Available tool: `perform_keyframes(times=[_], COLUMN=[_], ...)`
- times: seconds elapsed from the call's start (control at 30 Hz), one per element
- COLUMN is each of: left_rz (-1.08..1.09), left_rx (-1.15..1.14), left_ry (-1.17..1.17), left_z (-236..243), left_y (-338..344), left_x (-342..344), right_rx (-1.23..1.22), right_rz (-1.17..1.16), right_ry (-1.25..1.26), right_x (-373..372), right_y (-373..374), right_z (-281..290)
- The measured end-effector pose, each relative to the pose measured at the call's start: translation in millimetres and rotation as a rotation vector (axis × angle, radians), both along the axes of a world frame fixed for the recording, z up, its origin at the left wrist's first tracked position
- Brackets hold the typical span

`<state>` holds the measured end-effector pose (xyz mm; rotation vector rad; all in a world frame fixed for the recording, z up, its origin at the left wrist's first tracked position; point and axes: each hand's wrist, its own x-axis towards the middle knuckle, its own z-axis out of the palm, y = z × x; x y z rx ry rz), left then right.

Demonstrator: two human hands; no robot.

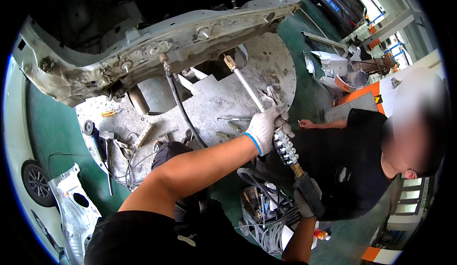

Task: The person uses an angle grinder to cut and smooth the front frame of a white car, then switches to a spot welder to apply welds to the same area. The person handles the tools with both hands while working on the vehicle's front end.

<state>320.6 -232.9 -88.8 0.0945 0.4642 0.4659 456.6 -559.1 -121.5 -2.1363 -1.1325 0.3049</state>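
Observation:
My left hand (262,130), in a white knitted glove with a blue cuff, is closed around a long metal tool (247,86) near the middle of its length. The tool has a silver shaft, a brass-coloured tip, a knobbly chrome section below my hand and a black lower handle. My gloved right hand (303,201) is closed on that handle. The tip is at the lower edge of a bare grey car body panel (183,39); whether it touches cannot be told. A black hose (180,104) hangs from a fitting on the panel, left of the tool.
A round steel platform (281,79) with scattered tools lies under the car. A co-worker (354,165) in black is close on my right. A box of hoses (264,217) is below. A white car (16,117) and loose panel (71,193) are left; a dark car (333,5) is behind.

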Motion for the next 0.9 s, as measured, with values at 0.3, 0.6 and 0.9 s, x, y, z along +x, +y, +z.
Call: perform_keyframes(times=[0.3, 0.6, 0.9], left_rz=[0.055, 0.077, 0.031], left_rx=[0.137, 0.153, 0.116], left_ry=[-0.047, -0.215, -0.193], left_z=[11.1, 5.0, 12.0], left_y=[30.3, 70.0, 71.9], left_x=[-14.1, -45.5, -45.4], right_rx=[0.1, 0.125, -0.002], right_rz=[-0.089, -0.019, 0.009], right_ry=[0.469, 0.389, 0.27], right_x=[-14.8, -41.0, -0.8], right_y=[4.7, 64.2, 36.9], right_z=[-78.2, -42.1, -92.3])
